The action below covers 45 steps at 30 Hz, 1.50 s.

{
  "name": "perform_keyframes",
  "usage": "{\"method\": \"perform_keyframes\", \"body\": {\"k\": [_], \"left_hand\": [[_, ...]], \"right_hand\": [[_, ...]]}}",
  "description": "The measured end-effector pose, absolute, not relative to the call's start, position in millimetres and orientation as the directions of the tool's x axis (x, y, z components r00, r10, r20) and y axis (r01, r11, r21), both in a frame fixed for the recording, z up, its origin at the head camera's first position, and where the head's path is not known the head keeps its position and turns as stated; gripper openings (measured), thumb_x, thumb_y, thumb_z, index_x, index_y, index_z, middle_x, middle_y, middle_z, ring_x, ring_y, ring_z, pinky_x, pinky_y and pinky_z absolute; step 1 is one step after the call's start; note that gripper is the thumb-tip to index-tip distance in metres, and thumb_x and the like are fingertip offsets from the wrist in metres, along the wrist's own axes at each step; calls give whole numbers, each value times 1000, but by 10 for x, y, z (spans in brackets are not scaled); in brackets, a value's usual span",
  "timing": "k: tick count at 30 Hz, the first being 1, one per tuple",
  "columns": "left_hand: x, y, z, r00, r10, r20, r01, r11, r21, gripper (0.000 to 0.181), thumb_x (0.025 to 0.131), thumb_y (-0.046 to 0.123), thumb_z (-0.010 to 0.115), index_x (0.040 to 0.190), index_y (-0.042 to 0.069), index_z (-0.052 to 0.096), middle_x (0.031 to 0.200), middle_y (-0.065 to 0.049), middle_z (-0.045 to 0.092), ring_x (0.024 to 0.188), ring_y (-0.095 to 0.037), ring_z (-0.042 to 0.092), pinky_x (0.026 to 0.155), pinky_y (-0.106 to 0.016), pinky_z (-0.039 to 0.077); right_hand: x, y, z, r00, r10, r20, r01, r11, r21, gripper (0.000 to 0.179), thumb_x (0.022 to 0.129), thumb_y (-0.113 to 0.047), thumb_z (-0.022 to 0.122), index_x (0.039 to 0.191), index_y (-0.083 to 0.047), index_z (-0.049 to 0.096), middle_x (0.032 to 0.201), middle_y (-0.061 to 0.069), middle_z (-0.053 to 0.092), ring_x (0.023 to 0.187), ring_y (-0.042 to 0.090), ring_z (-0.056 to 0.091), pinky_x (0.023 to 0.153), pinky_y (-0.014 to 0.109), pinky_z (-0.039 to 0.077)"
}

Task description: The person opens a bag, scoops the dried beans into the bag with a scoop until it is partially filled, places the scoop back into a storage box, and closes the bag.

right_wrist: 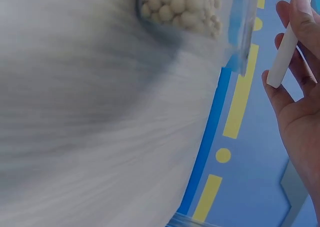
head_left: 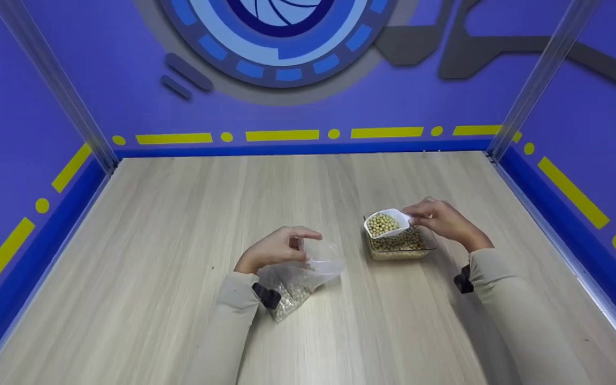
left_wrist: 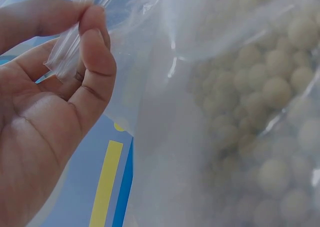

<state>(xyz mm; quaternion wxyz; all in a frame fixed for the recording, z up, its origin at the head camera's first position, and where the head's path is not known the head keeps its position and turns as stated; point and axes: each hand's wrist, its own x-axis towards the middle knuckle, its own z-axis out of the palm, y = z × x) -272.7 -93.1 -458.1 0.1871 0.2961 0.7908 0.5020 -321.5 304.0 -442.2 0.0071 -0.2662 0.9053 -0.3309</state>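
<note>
My left hand point(head_left: 276, 248) pinches the rim of a clear zip bag point(head_left: 325, 271), whose mouth gapes toward the right. Pale round beans point(left_wrist: 270, 87) fill the lower part of the bag, seen close in the left wrist view. In my right hand point(head_left: 443, 219) is a white scoop point(head_left: 402, 218), held by its handle point(right_wrist: 284, 57) and heaped with yellowish beans point(head_left: 382, 225). The scoop is above the left part of a clear rectangular container point(head_left: 400, 256), which holds more of the same beans. In the right wrist view, the scoop's bowl is mostly out of frame.
Everything stands on a light wood-grain table point(head_left: 169, 224). Blue panels point(head_left: 308, 115) with yellow markings border it at the back and on both sides. A dark wrist camera point(head_left: 266, 295) is strapped to the left sleeve, another point(head_left: 463, 280) to the right.
</note>
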Motion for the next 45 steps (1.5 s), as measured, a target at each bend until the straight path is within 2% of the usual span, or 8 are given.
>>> {"method": "perform_keyframes", "body": {"k": [4, 8, 14, 17, 19, 25, 33, 45], "left_hand": [[-2732, -928, -4573, -757, 654, -2, 272, 317, 909, 53, 79, -7, 61, 132, 0, 57, 103, -27, 62, 65, -9, 44, 59, -20, 38], [-2726, -921, -4557, -759, 651, -3, 267, 316, 910, 53, 79, -8, 61, 132, -4, 55, 94, -29, 61, 65, -8, 45, 58, -19, 38], [-2663, -912, -4447, -754, 657, -12, 255, 309, 916, 52, 79, -11, 59, 130, -10, 54, 84, -25, 60, 64, -6, 49, 59, -18, 39], [-2656, -911, -4431, -750, 661, -11, 254, 303, 918, 52, 78, -12, 59, 130, -10, 53, 88, -31, 60, 64, -5, 49, 58, -17, 39], [-2673, -914, -4461, -750, 661, -4, 263, 304, 916, 52, 79, -11, 60, 131, -10, 53, 99, -34, 60, 65, -5, 48, 58, -17, 38], [-2729, -921, -4572, -759, 651, 10, 276, 307, 911, 52, 79, -7, 64, 130, -5, 56, 127, -26, 56, 68, -7, 49, 59, -18, 39], [-2737, -927, -4577, -752, 659, 21, 292, 305, 906, 51, 79, -5, 65, 129, -2, 58, 126, -26, 57, 67, -5, 50, 59, -18, 40], [-2726, -921, -4565, -751, 660, 31, 301, 299, 905, 50, 80, -3, 64, 130, -3, 58, 131, -24, 55, 65, -7, 48, 58, -19, 39]], "right_hand": [[-3220, 2963, -4385, -857, -492, 154, -476, 639, -605, 27, 89, -9, 65, 115, -9, 72, 105, 8, 72, 86, 8, 52, 75, 22, 45], [-3224, 2874, -4351, -852, -502, 148, -476, 626, -617, 26, 89, -9, 65, 114, -9, 72, 104, 8, 71, 85, 10, 51, 73, 22, 44], [-3231, 2739, -4331, -840, -517, 164, -497, 611, -617, 26, 87, -7, 67, 113, -9, 73, 102, 8, 71, 86, 10, 52, 74, 21, 45], [-3231, 2670, -4328, -831, -527, 176, -510, 598, -618, 27, 86, -6, 68, 113, -9, 72, 102, 9, 71, 86, 10, 53, 74, 21, 45], [-3232, 2627, -4328, -823, -538, 185, -523, 588, -617, 28, 86, -5, 68, 113, -8, 72, 102, 10, 72, 86, 11, 53, 73, 21, 44], [-3237, 2513, -4328, -789, -577, 212, -569, 553, -609, 27, 85, -5, 69, 111, -7, 73, 100, 10, 73, 85, 10, 53, 73, 22, 43], [-3209, 2378, -4325, -779, -598, 187, -564, 540, -625, 26, 85, -8, 69, 110, -8, 74, 100, 9, 73, 86, 11, 54, 75, 23, 44], [-3211, 2259, -4351, -715, -672, 194, -634, 506, -585, 26, 85, -8, 68, 110, -9, 74, 103, 6, 74, 86, 13, 55, 77, 23, 44]]}}
